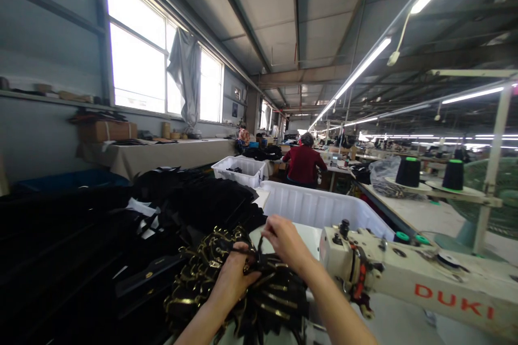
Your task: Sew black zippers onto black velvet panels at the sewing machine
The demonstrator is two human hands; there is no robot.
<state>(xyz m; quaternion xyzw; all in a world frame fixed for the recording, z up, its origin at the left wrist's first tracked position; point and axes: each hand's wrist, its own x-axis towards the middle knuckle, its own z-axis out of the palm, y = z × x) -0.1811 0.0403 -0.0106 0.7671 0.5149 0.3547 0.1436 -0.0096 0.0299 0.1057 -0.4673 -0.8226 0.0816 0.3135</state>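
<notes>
A large bundle of black zippers with gold teeth [269, 297] lies on the sewing table, its ends fanned out. My left hand [232, 275] is closed on the middle of this bundle, with the thumb pointing right. Just above and to the right, my right hand [285, 242] pinches a thin dark strip [260, 245] that rises from the bundle. Whether the strip is a tie or a zipper end I cannot tell. Gold zipper pulls [214, 264] show along the bundle's left side.
A sewing machine [404, 269] marked DUKI stands at the right. Black fabric pieces [194, 199] are heaped at the left. Behind the table is a white plastic bin [319, 199], with a smaller white crate [238, 170] farther back. A person in dark red [305, 164] sits beyond.
</notes>
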